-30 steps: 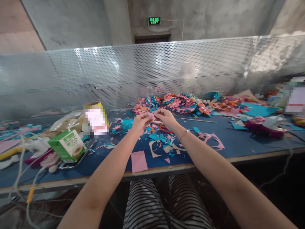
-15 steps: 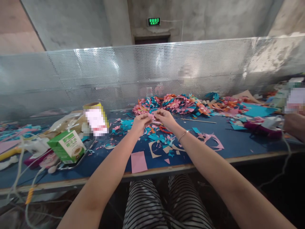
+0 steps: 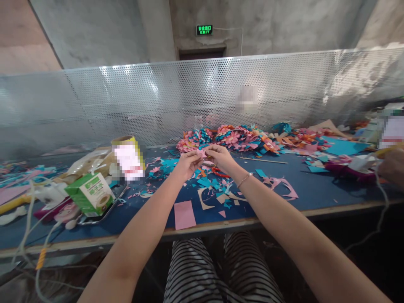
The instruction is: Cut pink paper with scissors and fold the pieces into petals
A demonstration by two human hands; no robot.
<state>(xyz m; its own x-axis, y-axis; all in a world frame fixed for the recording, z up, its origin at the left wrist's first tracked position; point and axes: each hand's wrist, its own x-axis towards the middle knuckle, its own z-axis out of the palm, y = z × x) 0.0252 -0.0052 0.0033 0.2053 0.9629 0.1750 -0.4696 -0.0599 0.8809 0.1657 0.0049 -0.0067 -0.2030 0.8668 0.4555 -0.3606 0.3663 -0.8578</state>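
Between my two hands, over the middle of the table, is a small piece of pink paper or felt (image 3: 201, 153). My left hand (image 3: 190, 163) pinches it from the left side, thumb and fingers together. The fingers of my right hand (image 3: 217, 155) are closed on its right edge. Below my hands lie blue and cream scraps (image 3: 210, 183) and a red-orange curved item (image 3: 221, 171), partly hidden. A flat pink rectangle (image 3: 184, 214) rests near the table's front edge. Behind my hands is a heap of pink, blue and orange paper flowers (image 3: 235, 139).
At left stand a green and white carton (image 3: 91, 195), a yellow container (image 3: 129, 158) and a purple item with cables (image 3: 47, 210). A thin stick (image 3: 265, 160) and a pink cut-out sheet (image 3: 282, 187) lie right. Another person's hand (image 3: 393, 166) shows at the right edge. A perforated metal screen (image 3: 158, 101) runs behind.
My fingers have shifted slightly around the pink piece, which both hands still hold. The other person's hand at the right edge has moved a little.
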